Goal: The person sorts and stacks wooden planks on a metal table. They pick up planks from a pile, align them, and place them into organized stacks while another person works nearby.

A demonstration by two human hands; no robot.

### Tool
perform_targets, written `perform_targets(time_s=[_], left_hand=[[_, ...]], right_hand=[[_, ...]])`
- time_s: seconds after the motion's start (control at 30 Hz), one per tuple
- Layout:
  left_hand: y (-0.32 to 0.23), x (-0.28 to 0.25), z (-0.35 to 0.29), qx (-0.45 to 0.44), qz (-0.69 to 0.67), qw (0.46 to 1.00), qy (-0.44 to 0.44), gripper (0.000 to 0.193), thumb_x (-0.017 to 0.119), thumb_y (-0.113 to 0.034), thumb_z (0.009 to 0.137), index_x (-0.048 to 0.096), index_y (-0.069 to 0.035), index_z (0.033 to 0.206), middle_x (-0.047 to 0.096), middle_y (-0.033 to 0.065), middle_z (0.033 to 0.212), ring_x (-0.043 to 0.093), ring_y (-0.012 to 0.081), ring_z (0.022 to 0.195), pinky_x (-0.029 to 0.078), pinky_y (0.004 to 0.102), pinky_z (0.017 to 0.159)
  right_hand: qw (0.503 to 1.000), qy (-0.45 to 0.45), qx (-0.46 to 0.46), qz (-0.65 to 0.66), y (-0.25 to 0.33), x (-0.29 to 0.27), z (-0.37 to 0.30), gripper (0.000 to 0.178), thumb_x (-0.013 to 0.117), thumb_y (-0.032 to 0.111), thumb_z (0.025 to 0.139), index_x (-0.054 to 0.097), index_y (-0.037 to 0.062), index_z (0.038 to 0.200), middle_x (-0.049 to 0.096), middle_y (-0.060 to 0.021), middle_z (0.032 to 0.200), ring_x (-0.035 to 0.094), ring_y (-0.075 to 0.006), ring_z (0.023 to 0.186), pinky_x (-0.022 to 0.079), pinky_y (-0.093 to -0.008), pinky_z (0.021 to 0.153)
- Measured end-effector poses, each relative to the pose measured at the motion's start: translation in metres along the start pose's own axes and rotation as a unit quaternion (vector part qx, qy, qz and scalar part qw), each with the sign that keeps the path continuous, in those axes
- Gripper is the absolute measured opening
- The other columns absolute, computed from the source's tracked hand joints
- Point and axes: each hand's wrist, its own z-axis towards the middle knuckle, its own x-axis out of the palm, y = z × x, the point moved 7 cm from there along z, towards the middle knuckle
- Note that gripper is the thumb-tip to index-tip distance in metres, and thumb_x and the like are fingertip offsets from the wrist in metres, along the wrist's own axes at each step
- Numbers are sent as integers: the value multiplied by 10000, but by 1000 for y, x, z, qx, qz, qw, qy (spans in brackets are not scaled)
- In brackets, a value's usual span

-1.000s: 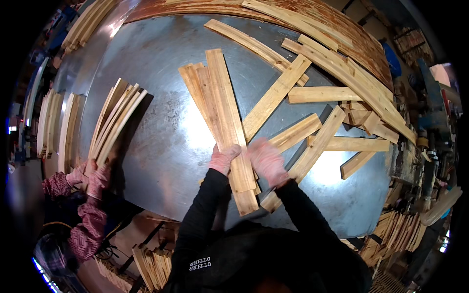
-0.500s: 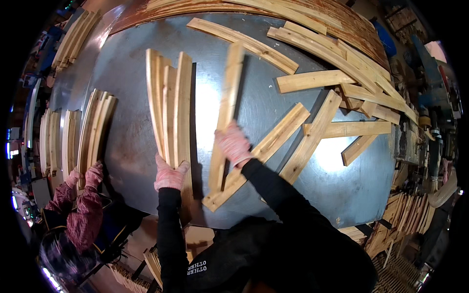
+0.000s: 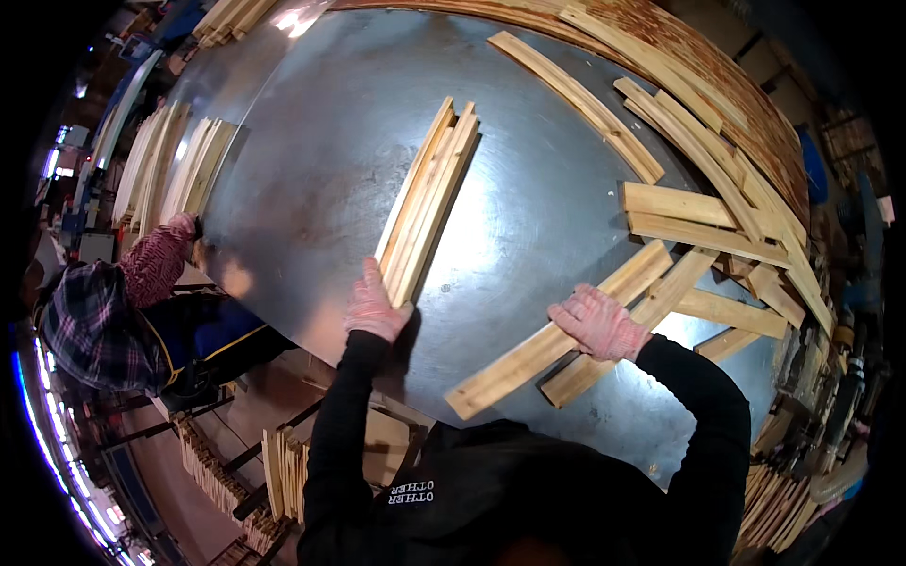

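My left hand (image 3: 376, 300), in a pink-and-white knit glove, is closed around the near end of a bundle of wooden strips (image 3: 432, 189). The strips lie side by side on the metal table (image 3: 321, 160), pointing away from me. My right hand (image 3: 599, 323), gloved alike, grips a flat wooden board (image 3: 510, 371) near its middle, fingers bent over its far edge. That board slants from near left to far right. A second wooden board (image 3: 668, 294) lies beside it at a similar slant, partly hidden by my right hand.
Several loose boards (image 3: 698, 226) overlap in a pile at the right, with a curved board (image 3: 576, 99) farther back. At the left, a co-worker's gloved hand (image 3: 179, 226) is beside stacked strips (image 3: 198, 165). A reddish-brown wooden panel (image 3: 651, 28) borders the far side.
My right hand has left the board it was moving beside the bundle and is now on another board farther right. The bundle looks narrower and more tilted. The whole view has turned.
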Motion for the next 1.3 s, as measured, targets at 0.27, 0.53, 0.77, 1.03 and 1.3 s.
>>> perform_targets(time_s=[0.27, 0.53, 0.77, 1.03, 1.3], left_hand=[[62, -7, -4, -11, -30, 999, 8, 1095, 813, -431, 716, 186, -41, 1525, 525, 299, 1259, 570, 452, 1124, 498, 491, 916], [48, -14, -13, -6, 39, 999, -30, 1138, 835, -429, 673, 208, -11, 1525, 413, 279, 1436, 485, 453, 1246, 434, 468, 1035], [32, -13, 3, 12, 74, 997, -24, 1198, 862, -428, 647, 167, -17, 1533, 354, 264, 1473, 482, 443, 1234, 422, 507, 1032], [36, -16, 11, 30, 35, 998, -33, 1118, 823, -478, 689, 241, 5, 1512, 369, 299, 1467, 447, 443, 1290, 403, 522, 1039], [-21, -61, -1, 106, 52, 982, -145, 1070, 803, -591, 625, 410, 75, 1365, 447, 270, 1315, 421, 429, 1227, 310, 557, 1002]], right_hand=[[846, -194, 399, 296, -61, -121, 145, 435, 525, 367, 971, 560, 53, 1268, 605, -261, 1147, 614, -432, 1038, 510, -464, 877], [907, -5, 263, 328, -11, -33, 292, 331, 464, 323, 970, 598, 148, 1217, 639, -213, 1172, 590, -390, 1159, 479, -458, 990], [749, -194, 623, -115, -335, -35, 63, 1015, 609, 685, 801, 354, -7, 1498, 443, -232, 1494, 467, -353, 1355, 315, -495, 1143], [825, -29, 564, 7, -336, -55, 2, 820, 633, 684, 752, 646, -9, 1191, 619, -271, 1221, 583, -404, 1172, 470, -477, 969], [762, -148, 611, 155, -289, -44, -43, 829, 674, 632, 829, 561, -71, 1254, 651, -273, 1141, 613, -386, 1149, 453, -443, 986]])
